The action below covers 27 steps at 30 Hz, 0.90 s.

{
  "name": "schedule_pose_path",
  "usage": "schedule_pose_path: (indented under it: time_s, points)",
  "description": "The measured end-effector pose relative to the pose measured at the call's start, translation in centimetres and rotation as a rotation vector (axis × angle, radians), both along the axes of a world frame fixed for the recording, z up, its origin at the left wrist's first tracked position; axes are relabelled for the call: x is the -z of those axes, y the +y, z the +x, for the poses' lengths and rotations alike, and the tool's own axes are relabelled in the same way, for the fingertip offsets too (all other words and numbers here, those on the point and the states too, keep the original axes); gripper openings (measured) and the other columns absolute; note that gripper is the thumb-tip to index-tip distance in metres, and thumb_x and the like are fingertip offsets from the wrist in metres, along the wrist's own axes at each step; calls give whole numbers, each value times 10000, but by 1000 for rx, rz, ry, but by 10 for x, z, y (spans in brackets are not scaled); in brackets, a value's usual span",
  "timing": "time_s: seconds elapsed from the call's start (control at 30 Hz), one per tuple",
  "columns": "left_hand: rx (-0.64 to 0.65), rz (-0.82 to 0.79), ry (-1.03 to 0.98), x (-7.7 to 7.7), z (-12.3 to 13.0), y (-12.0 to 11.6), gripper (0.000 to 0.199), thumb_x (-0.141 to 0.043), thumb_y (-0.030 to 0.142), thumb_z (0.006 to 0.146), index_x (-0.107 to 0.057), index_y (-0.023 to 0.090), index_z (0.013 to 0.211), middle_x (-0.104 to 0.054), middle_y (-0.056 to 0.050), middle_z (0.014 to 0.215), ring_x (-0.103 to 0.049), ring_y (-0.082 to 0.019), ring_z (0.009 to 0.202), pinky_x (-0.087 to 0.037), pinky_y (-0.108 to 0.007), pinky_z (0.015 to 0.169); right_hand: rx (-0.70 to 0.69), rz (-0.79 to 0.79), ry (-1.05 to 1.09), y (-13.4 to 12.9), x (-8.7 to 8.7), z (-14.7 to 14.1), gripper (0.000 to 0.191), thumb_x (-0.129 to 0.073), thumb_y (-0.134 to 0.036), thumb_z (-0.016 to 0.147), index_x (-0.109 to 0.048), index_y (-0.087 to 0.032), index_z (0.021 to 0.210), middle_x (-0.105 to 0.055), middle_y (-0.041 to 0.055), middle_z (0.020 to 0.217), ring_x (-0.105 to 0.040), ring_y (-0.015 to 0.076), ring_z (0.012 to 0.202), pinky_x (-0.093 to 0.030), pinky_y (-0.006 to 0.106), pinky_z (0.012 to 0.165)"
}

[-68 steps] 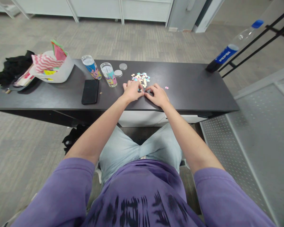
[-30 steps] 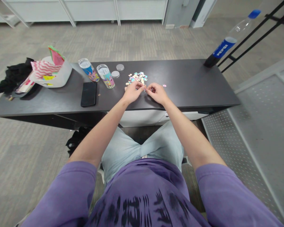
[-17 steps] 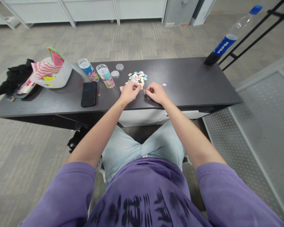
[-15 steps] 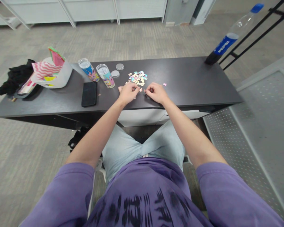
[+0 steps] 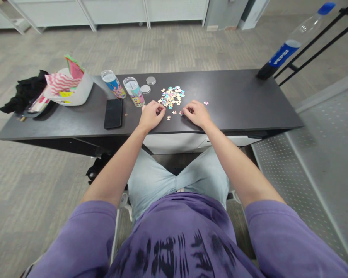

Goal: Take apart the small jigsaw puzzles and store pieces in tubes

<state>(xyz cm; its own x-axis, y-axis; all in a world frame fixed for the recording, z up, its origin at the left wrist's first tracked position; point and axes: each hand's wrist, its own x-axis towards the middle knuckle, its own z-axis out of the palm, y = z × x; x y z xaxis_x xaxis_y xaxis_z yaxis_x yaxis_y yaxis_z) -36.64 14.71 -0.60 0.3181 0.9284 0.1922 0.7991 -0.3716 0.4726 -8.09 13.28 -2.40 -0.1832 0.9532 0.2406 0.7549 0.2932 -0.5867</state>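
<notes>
A pile of small multicoloured jigsaw puzzle pieces [image 5: 173, 96] lies on the dark desktop, just beyond my hands. My right hand [image 5: 196, 113] pinches at a puzzle piece [image 5: 181, 113] that shows at its fingertips, low over the desk. To the left, my left hand [image 5: 152, 115] rests on the desk with its fingers curled together; whether anything is inside them is hidden. Between the hands lie two loose pieces, a pinkish piece [image 5: 174, 112] and a pale piece [image 5: 168, 117]. Off to the right of my right hand sits a single pink piece [image 5: 206, 103].
Two clear printed tumblers, a blue one [image 5: 113, 85] and a pink one [image 5: 134, 92], stand left of the pile beside two silver lids [image 5: 145, 89]. A black phone [image 5: 113, 114], a white basket [image 5: 85, 90] of cloths and a black cloth [image 5: 26, 90] are farther left. A Pepsi bottle [image 5: 284, 54] stands at the right corner.
My left hand has drawn back to the left, away from the pieces between the hands, uncovering a pale piece. My right hand stays near its piece. The whole view has shifted slightly.
</notes>
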Motion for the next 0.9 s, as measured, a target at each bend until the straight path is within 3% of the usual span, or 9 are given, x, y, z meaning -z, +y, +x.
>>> schedule_pose_path:
  time_s: [0.07,0.17,0.33,0.53,0.7,0.8,0.9]
  points:
    - [38,10,9,1,1,-2,44,-810,232,1260,-850,240,1243,-810,-112,1389,-738,-382,1362,-524,-600,1363,-15,-2,-23,-3,-2,0,279,-715,-286,1159,-971,-253,1053,-832,129,1138,-764,337,993,-632,523,1059]
    - [108,25,21,0,1,-8,246,-786,244,1198,-909,295,1405,-778,-156,1518,-667,-442,1498,-477,-612,1370,-52,0,-53,-8,-4,-1,310,-726,-326,1165,-1023,-279,1091,-832,126,1136,-772,348,1010,-632,556,1098]
    - [212,25,19,2,2,-14,381,-806,322,1196,-963,356,1542,-732,-150,1647,-621,-481,1526,-430,-661,1375,-148,-7,-82,-13,-8,0,266,-777,-373,1153,-1034,-322,1113,-834,112,1165,-798,354,1082,-629,561,1150]
    - [275,33,15,2,2,-15,327,-788,342,1208,-1016,383,1439,-756,-151,1608,-587,-491,1569,-433,-685,1342,-47,27,-112,-7,-3,1,322,-739,-315,1147,-959,-290,1381,-849,163,1275,-769,461,1336,-551,680,1288]
    - [297,40,29,-2,-2,-18,254,-774,422,1232,-1022,386,1192,-803,-120,1456,-665,-458,1430,-473,-662,1314,23,34,-104,0,8,-1,409,-719,-358,1182,-895,-275,1542,-804,228,1481,-691,531,1450,-505,795,1358]
    - [264,62,46,0,-2,-17,277,-766,419,1227,-994,349,1367,-791,-138,1482,-669,-465,1431,-499,-651,1305,48,39,-115,1,12,-4,494,-783,-398,1182,-883,-302,1657,-746,246,1631,-634,574,1516,-426,894,1398]
    - [225,83,65,4,-1,-14,430,-806,393,1216,-906,308,1625,-747,-170,1616,-624,-492,1533,-488,-652,1336,55,22,-158,-1,10,-6,523,-830,-419,1196,-892,-324,1706,-707,246,1720,-611,597,1558,-379,937,1414]
